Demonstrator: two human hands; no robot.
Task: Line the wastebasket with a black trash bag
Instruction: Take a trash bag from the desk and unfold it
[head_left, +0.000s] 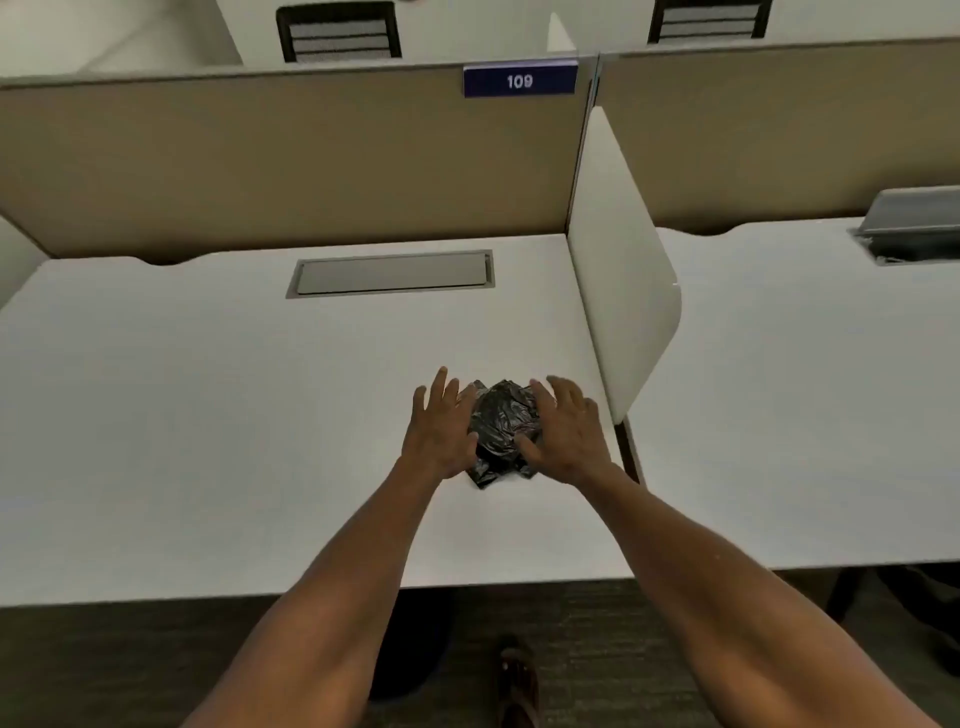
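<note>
Reaching out over the white desk (208, 415), both bare forearms end in hands flanking a crumpled black trash bag (500, 423) that lies on the desktop near its right edge. Left hand (439, 428) and right hand (563, 434) sit apart with fingers spread, palms down, pressed against the bag's sides, not clamped on it. Farther back: a closed cable hatch (392, 273), a white side divider (618, 265), a tan partition (260, 156) with a "109" sign (519, 79).

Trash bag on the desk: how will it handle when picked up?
The trash bag is a crumpled, glossy wad, so probably floppy and very light. It will likely unfurl and sag when lifted. The shiny film may slip, though the left hand and right hand flank it.
</note>
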